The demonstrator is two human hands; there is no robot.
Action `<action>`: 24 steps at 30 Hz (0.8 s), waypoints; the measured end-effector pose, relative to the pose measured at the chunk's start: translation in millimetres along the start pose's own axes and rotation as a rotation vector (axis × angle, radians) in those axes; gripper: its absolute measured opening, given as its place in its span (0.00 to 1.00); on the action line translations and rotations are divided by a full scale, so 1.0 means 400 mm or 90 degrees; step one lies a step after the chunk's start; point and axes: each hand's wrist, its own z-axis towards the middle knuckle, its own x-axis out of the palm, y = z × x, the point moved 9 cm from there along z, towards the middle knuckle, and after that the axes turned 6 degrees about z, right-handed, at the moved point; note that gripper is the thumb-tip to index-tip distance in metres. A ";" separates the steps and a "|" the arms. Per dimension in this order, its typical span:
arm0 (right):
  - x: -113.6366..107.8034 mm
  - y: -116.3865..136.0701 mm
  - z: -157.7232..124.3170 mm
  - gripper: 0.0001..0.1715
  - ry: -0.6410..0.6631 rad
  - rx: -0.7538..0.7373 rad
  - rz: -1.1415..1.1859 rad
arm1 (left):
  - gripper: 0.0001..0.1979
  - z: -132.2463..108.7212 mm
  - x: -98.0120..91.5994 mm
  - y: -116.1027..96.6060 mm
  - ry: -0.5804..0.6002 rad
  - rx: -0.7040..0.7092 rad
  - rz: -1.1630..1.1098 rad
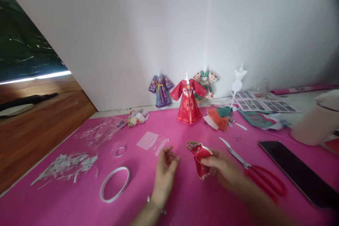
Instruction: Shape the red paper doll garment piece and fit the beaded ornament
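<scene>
A small red folded paper garment (pixel 200 159) is held just above the pink counter (pixel 185 201), near the middle. Its long axis runs away from the person, and its patterned end is turned up and to the left. It is pinched at its right edge by the right hand (pixel 225 171). The left hand (pixel 165 169) is kept just beside it with fingers loosely curled toward the thumb – whether anything is gripped cannot be told. Red-handled metal scissors (pixel 254 171) lie to the right and a white ring of tape (pixel 115 183) to the left. Behind stands a plain white wall (pixel 159 24).
</scene>
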 end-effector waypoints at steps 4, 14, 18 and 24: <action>0.046 -0.029 -0.026 0.10 0.094 0.088 -0.023 | 0.14 -0.034 0.017 -0.084 0.060 0.109 0.065; 0.046 -0.063 -0.028 0.08 0.145 0.128 -0.170 | 0.13 -0.062 0.108 -0.024 0.284 -0.057 -0.044; 0.023 -0.055 -0.017 0.07 0.120 0.097 -0.231 | 0.09 -0.058 0.097 -0.024 0.249 -0.056 -0.027; 0.021 -0.035 -0.021 0.07 0.116 0.055 -0.297 | 0.09 -0.058 0.096 -0.028 0.237 -0.058 0.022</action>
